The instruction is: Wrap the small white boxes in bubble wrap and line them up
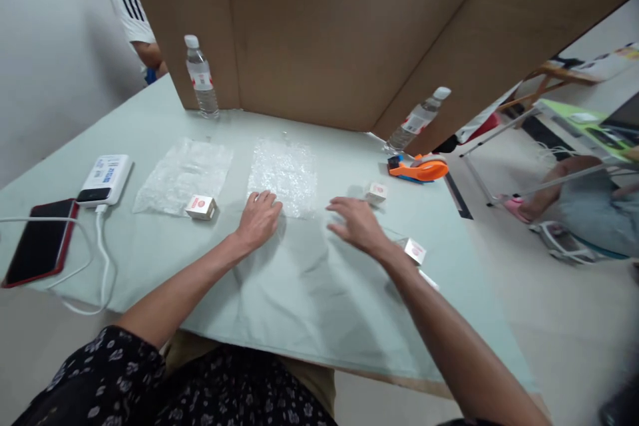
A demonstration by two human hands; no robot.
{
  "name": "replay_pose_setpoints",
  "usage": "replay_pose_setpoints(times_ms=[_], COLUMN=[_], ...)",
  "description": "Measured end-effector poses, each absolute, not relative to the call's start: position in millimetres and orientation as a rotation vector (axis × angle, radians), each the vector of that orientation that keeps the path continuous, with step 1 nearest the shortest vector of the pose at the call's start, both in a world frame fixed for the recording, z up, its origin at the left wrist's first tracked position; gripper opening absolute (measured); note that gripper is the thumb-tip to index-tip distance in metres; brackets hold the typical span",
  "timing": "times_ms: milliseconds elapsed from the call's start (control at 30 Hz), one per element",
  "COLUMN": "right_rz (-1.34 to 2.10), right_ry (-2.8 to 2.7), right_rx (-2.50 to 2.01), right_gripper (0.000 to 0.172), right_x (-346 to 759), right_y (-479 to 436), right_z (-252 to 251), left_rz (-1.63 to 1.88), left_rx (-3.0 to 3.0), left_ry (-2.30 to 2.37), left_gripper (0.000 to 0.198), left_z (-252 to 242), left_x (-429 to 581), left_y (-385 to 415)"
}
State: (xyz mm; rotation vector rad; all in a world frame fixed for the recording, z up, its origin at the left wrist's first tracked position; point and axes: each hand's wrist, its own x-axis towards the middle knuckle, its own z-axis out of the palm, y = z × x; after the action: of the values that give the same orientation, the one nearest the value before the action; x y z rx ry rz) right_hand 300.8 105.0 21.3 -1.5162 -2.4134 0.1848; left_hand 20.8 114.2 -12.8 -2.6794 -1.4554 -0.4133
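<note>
A sheet of bubble wrap (284, 173) lies flat in the middle of the table. My left hand (259, 218) rests on its near left corner, palm down with the fingers lying over the edge. To the right of the sheet, my right hand (355, 223) hovers or rests near the cloth, fingers apart and holding nothing. Just beyond it sits a small white-and-brown box (376, 194), and a similar box (414, 251) stands beside my right forearm. On the left, another small box (202, 207) sits at the near edge of a second bubble wrap sheet (184, 173).
An orange tape dispenser (422, 168) lies at the right. Two water bottles (202, 80) (417, 121) stand before a tall cardboard screen (339, 40). At the left are a white power bank (106, 180) with a cable and a phone (42, 239). Other people are partly visible beyond the table.
</note>
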Motion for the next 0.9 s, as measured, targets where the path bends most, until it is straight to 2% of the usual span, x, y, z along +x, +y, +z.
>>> replay_pose_setpoints(times_ms=[67, 167, 300, 467, 667, 733, 833, 900], right_rz=[0.026, -0.146, -0.202, -0.120, 0.192, 0.183, -0.004, -0.108], right_ry=[-2.608, -2.696, -2.728, -2.703, -2.524, -2.271, -1.838, -1.652], right_rx=[-1.470, -1.498, -1.460, -1.413, -1.389, -1.497, -1.833, -2.087], right_gripper=[0.036, 0.017, 0.024, 0.022, 0.013, 0.015, 0.020, 0.037], right_x=[259.1, 223.3, 218.8, 223.1, 221.5, 241.0, 298.5, 344.5], right_y=[99.0, 101.0, 96.3, 50.7, -20.1, -39.5, -63.4, -72.9], right_z=[11.4, 0.2, -3.9, -4.5, 9.9, 18.4, 24.9, 21.4], left_rz=[-0.374, -0.413, -0.522, -0.615, -0.799, -0.828, -0.871, -0.885], left_rx=[-2.677, -2.693, -2.737, -2.859, -2.960, -3.011, -3.066, -3.080], left_ry=[-1.442, -1.418, -1.387, -1.233, -1.066, -0.993, -0.922, -0.920], left_gripper=[0.019, 0.017, 0.015, 0.014, 0.020, 0.021, 0.022, 0.021], left_z=[-15.3, -17.3, -15.9, -19.7, -25.5, -27.0, -29.5, -30.4], left_x=[22.8, 23.0, 17.4, 3.2, -20.3, -26.7, -32.0, -32.5], left_y=[122.3, 126.7, 112.3, 63.5, 10.4, 0.8, -9.8, -15.3])
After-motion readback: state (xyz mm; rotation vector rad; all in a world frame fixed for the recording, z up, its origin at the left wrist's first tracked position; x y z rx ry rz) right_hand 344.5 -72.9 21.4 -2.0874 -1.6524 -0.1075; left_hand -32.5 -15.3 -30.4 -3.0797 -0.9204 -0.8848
